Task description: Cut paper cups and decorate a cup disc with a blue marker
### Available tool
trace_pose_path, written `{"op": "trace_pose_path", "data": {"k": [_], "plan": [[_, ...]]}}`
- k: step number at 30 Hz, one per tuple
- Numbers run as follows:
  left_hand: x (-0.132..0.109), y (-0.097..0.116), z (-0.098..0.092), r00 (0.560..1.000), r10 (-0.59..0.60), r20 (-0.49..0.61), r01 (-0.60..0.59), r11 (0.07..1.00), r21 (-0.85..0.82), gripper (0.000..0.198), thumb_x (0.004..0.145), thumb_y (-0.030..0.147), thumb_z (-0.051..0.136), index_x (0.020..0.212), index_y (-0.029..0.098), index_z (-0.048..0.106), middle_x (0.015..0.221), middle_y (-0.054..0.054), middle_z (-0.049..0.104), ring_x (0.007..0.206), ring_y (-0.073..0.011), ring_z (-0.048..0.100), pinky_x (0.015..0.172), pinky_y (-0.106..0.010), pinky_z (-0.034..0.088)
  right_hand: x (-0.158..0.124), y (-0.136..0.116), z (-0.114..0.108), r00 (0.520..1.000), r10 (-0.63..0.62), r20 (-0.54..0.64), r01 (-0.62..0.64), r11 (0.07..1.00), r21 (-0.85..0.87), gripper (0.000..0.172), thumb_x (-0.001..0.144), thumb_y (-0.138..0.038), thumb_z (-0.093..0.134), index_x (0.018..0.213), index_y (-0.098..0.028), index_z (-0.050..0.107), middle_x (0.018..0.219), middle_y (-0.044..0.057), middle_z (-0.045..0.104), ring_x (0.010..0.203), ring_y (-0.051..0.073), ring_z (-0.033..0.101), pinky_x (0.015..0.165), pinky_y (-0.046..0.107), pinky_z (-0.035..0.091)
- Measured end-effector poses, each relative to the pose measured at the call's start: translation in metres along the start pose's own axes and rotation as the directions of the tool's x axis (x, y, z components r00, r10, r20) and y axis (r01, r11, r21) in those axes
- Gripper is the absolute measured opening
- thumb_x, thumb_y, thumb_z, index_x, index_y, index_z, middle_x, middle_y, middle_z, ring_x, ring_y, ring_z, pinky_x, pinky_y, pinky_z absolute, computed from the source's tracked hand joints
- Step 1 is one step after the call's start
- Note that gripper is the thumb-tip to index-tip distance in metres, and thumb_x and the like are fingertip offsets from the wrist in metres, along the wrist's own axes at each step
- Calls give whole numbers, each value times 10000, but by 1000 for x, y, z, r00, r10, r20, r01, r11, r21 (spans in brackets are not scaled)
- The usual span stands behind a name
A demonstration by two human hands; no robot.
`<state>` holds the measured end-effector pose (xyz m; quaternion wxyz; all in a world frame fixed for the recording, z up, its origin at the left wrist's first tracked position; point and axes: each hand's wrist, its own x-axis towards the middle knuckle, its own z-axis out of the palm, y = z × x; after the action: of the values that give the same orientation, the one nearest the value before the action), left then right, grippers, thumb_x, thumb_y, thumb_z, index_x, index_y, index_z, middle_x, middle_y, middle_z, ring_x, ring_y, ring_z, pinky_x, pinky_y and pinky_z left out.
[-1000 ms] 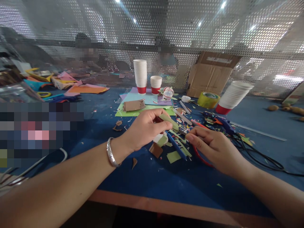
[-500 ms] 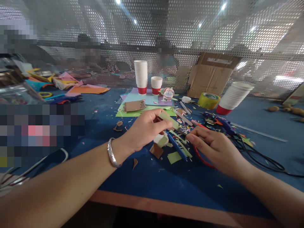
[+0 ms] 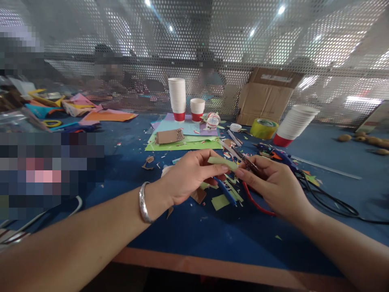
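My left hand pinches a pale green paper strip between thumb and fingers, held level above the blue table. My right hand is closed on red-handled scissors, whose blades point up and left, right beside the strip's right end. Under both hands lie green and brown paper scraps and a blue pen. A silver bangle sits on my left wrist.
Stacked red-and-white paper cups, a single cup, coloured sheets, yellow tape, a tilted cup stack, a cardboard box and black cables lie beyond. Behind stands a perforated metal screen. The table's front edge is wooden.
Both hands lifted slightly and came together; the right hand raised the scissors off the table toward the green strip's end. The strip now lies more level.
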<state>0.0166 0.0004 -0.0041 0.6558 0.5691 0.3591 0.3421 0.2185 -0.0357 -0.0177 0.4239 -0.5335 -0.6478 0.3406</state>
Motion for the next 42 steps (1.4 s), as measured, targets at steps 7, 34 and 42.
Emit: {"op": "trace_pose_path", "data": {"k": [7,34,42], "plan": [[2,-5,3,1000,-13,7,13,999,-30,281,757,347,823,827,154,631,770,-2,668,729,-101,626,637,-210,468,-1,-2,2,1000,-3,13,3,1000,19,262,829,-433,710,846,-176,666,755,12,634,671,140,515,605,255,405],[-1,3,-10,957,261,-127,-230,948,219,125,853,270,686,844,182,598,749,13,670,708,-125,680,601,-220,519,-2,5,-9,999,-23,39,38,894,-446,280,927,-492,574,1065,-248,567,621,-63,562,538,131,455,540,263,347],[-3,7,-9,952,283,-115,-221,899,378,160,873,303,673,803,170,619,722,-5,677,663,-110,663,588,-205,520,-1,3,-9,989,45,140,48,803,-594,240,908,-401,569,1096,-254,548,741,-6,689,635,194,626,590,295,415]]}}
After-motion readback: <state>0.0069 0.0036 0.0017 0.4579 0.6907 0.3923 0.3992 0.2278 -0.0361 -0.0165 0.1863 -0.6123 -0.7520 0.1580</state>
